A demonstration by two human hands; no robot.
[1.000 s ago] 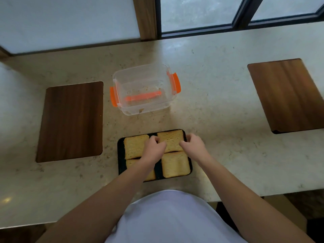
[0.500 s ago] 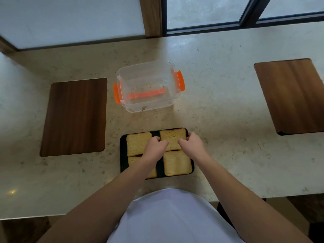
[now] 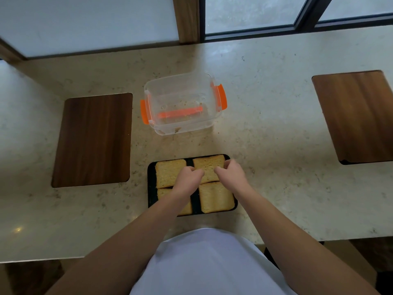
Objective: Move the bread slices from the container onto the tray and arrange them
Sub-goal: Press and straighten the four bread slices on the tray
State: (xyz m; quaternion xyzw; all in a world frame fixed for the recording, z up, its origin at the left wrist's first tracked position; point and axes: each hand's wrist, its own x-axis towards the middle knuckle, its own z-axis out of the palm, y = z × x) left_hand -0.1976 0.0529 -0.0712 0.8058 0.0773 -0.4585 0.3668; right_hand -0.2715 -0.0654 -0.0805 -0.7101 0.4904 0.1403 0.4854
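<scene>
A black tray lies near the counter's front edge with several toasted bread slices in a grid. My left hand and my right hand sit side by side over it. Their curled fingers pinch the left and right edges of the far-right slice. The far-left slice and the near-right slice lie flat and untouched. My left forearm covers most of the near-left slice. Behind the tray stands the clear container with orange clips; it holds only crumbs.
Two dark wooden boards lie on the beige stone counter, one at the left and one at the right. A window frame runs along the back edge. My white shirt fills the bottom of the view.
Both hands stay on the far-right slice with almost no motion. The view has shifted slightly, so everything sits a little to the right in frame.
</scene>
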